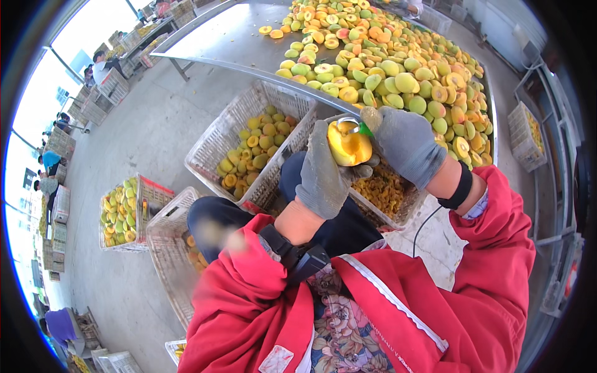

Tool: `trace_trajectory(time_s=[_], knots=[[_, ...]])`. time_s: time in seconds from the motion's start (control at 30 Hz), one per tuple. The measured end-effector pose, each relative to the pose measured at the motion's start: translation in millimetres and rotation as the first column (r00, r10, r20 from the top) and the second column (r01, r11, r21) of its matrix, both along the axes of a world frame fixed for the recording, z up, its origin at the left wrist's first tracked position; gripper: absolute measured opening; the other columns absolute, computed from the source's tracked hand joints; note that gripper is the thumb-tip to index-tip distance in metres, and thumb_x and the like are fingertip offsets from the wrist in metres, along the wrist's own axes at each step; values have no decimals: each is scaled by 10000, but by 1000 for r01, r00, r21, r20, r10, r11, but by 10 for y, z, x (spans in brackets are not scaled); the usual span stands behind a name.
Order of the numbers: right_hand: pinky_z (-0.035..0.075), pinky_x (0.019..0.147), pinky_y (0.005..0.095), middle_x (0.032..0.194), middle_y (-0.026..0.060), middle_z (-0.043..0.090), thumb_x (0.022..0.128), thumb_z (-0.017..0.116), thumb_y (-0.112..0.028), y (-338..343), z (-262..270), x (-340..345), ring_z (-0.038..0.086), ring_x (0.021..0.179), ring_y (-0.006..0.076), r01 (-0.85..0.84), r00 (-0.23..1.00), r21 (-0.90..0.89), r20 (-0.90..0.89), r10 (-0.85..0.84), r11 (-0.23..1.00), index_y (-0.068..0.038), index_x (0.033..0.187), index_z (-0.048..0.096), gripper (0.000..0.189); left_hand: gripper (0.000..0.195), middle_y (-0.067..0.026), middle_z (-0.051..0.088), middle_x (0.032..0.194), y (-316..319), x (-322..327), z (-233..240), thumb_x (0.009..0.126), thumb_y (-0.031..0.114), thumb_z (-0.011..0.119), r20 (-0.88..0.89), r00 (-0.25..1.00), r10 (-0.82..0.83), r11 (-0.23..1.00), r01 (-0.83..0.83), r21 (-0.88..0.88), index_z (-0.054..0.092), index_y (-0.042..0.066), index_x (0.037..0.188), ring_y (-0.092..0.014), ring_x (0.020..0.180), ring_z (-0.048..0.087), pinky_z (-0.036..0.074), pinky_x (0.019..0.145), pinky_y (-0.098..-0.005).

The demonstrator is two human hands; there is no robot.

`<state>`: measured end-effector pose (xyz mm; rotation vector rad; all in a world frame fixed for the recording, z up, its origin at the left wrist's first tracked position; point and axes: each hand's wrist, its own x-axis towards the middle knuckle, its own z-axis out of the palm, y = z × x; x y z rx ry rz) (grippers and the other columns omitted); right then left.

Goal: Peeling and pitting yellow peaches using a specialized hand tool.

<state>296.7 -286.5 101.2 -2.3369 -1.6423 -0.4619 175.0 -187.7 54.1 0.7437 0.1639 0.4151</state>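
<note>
My left hand (pixel 324 175), in a grey work glove, holds a yellow peach half (pixel 350 148) with its cut face up. A hollow shows in the lower part of the flesh. My right hand (pixel 405 140), gloved the same way, grips a coring tool (pixel 365 130) by its green handle. The tool's metal loop lies against the upper part of the peach half. Most of the handle is hidden in my right fingers. Below my hands, a crate (pixel 405 223) contains orange-brown scraps (pixel 380 190).
A metal-topped table (pixel 219 39) bears a heap of halved peaches (pixel 396 70). Plastic crates of fruit stand left of my knees, one (pixel 205 156) by the table edge, another (pixel 154 210) farther left. People work at far-left tables; a co-worker's sleeve (pixel 414 7) shows across the heap.
</note>
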Motion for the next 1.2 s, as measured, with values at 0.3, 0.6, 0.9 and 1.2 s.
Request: trace_trajectory(time_s=[0.3, 0.6, 0.9, 1.2], knots=[[488, 595, 420, 770, 150, 615, 811, 600, -169, -2, 6, 37, 621, 724, 348, -126, 991, -7, 42, 126, 992, -37, 878, 578, 150, 561, -99, 635, 902, 168, -69, -21, 966, 545, 294, 31, 986, -163, 986, 164, -38, 501, 63, 1165, -211, 675, 635, 506, 533, -258], [484, 580, 430, 754, 148, 598, 812, 610, -191, 21, -12, 127, 612, 703, 344, 55, 993, -86, 109, -46, 995, -87, 979, 580, 198, 492, -141, 592, 1016, 141, -175, -13, 837, 223, 555, 92, 996, -15, 956, -13, 294, 393, -2, 1243, -229, 834, 627, 513, 670, -293], [491, 638, 404, 846, 182, 628, 866, 590, -189, -67, 36, 102, 630, 773, 340, -49, 966, 10, -255, 50, 999, -59, 1056, 571, 231, 564, -148, 574, 1068, 109, -56, 7, 802, 153, 632, 14, 999, -47, 933, 39, 357, 373, -10, 1276, -264, 883, 624, 510, 703, -327], [484, 663, 436, 825, 229, 619, 839, 594, -202, -499, -171, 293, 621, 783, 392, 39, 896, -94, -438, -77, 995, -39, 985, 571, 220, 614, -165, 610, 1078, 377, -194, -62, 767, 10, 722, 294, 892, -345, 876, 418, -241, 383, 39, 1277, -289, 856, 657, 533, 774, -341]])
